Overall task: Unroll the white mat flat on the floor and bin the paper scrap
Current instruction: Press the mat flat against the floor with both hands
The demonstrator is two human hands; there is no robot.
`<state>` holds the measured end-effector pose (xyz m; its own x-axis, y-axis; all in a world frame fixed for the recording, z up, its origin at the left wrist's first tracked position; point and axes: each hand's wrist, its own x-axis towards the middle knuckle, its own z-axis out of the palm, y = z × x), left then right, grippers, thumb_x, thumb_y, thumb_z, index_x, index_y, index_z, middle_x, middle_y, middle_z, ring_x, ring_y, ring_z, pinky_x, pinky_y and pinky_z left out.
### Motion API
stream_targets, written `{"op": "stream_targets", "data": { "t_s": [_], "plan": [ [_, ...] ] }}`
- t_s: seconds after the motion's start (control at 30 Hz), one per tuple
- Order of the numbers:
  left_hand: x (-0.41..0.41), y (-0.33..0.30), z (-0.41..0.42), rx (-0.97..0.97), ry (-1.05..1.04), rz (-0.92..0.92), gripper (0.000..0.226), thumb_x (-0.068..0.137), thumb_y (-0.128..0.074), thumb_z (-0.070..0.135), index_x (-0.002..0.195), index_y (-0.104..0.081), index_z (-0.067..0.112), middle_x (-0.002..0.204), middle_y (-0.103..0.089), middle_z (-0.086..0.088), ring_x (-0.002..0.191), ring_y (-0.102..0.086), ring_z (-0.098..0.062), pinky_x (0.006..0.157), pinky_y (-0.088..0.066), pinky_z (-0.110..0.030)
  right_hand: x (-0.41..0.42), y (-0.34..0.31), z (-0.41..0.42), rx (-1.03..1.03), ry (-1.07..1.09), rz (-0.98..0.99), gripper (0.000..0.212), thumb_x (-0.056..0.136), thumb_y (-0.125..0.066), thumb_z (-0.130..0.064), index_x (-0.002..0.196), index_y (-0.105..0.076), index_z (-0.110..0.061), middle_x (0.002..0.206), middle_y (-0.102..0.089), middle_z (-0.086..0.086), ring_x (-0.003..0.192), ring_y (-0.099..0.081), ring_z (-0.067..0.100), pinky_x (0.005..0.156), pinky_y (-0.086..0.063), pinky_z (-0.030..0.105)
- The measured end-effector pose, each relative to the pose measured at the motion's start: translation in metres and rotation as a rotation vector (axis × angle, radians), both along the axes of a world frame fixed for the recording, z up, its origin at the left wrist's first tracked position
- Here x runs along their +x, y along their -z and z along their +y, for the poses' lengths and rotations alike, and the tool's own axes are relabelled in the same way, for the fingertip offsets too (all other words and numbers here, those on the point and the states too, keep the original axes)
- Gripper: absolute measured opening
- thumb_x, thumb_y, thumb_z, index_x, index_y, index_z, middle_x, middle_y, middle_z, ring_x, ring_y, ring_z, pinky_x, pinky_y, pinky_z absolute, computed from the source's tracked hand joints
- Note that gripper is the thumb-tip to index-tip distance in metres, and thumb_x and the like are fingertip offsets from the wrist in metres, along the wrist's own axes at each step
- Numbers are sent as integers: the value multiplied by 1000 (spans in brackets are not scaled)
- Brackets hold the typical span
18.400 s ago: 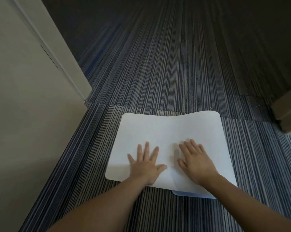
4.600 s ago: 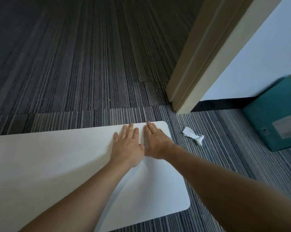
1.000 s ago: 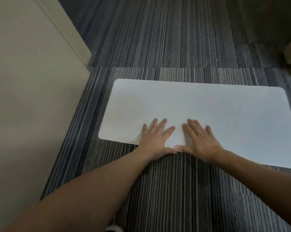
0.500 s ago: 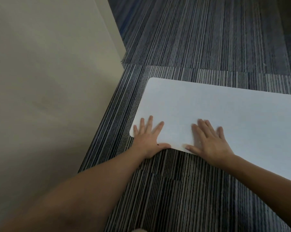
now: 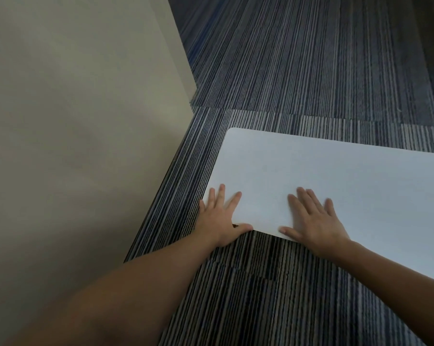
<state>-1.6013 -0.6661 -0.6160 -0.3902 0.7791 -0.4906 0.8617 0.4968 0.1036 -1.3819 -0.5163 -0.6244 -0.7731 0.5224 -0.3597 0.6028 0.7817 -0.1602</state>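
The white mat (image 5: 335, 178) lies unrolled and flat on the striped carpet, its right part running out of frame. My left hand (image 5: 219, 218) presses flat on the mat's near left corner, fingers spread, with the palm half on the carpet. My right hand (image 5: 313, 218) lies flat on the mat's near edge a little to the right, fingers apart. Neither hand holds anything. The paper scrap and the bin are out of view.
A beige wall (image 5: 73, 146) fills the left side, and its corner ends just beyond the mat's far left. Striped blue-grey carpet (image 5: 311, 58) stretches ahead and toward me, with a seam running across just beyond the mat.
My view has swung left, so the mat's right end left the frame. Both hands slid left along the near edge, the left one reaching the corner.
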Motion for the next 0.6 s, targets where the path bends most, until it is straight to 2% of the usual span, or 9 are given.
{"op": "stream_targets", "data": {
  "t_s": [0.13, 0.27, 0.37, 0.5, 0.6],
  "plan": [
    [5, -1, 0, -27, 0, 27, 99, 74, -27, 87, 149, 18, 38, 154, 36, -8, 142, 30, -36, 113, 8, -64, 10, -2, 7, 25, 6, 4, 94, 78, -4, -80, 151, 14, -22, 160, 21, 8, 144, 23, 24, 116, 6, 53],
    [22, -5, 25, 33, -29, 31, 103, 72, -28, 87, 153, 3, 31, 157, 32, -7, 140, 34, -31, 110, 17, -63, 25, -1, 19, 42, 64, -24, 96, 77, -1, -81, 152, 10, -22, 161, 19, 6, 145, 20, 26, 115, 1, 58],
    [56, -4, 63, 112, 81, -13, 91, 81, -33, 75, 153, 1, 32, 160, 26, 2, 142, 31, -23, 113, 13, -59, 32, -2, 22, 25, 93, 12, 95, 78, -5, -80, 153, 2, -22, 163, 11, 5, 147, 13, 25, 116, -2, 56],
    [112, 1, 116, 167, 214, -48, 74, 90, -32, 65, 152, -1, 38, 162, 17, 5, 146, 21, -25, 115, 8, -57, 58, -8, 43, 5, 199, 33, 96, 77, -6, -80, 153, -9, -23, 163, 2, 6, 148, 5, 25, 115, -9, 55],
    [143, 4, 142, 179, 284, -52, 72, 91, -30, 65, 152, -4, 38, 163, 15, 4, 147, 18, -26, 116, 3, -57, 103, -14, 68, -38, 258, 8, 94, 76, -9, -82, 152, -10, -27, 163, 2, 4, 148, 4, 23, 115, -9, 54]
  ]
}}
